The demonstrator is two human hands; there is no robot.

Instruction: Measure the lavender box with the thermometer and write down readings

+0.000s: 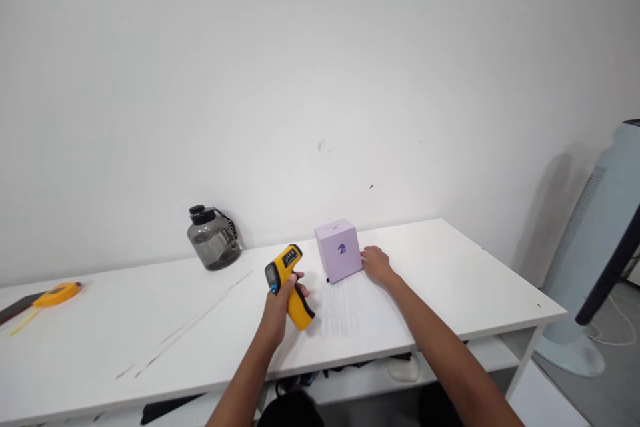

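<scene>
My left hand [285,300] is wrapped round the grip of a yellow and black infrared thermometer [285,267], held up over the front part of the white desk. The thermometer's small screen faces back towards me. Just to its right, a light purple box [341,255] with a dark purple emblem stands on the desk. My right hand [376,263] is at the box's lower right edge, its fingers curled against that side; the fingertips are partly hidden. A small black thing [328,280] shows at the box's lower left corner.
A grey see-through water jug [214,240] with a black cap stands by the wall. At the far left lie an orange tape measure [59,294] and a dark flat object [19,308]. Beyond the desk's right end is a tall pale appliance [590,233]. Under the desktop runs a shelf [360,383].
</scene>
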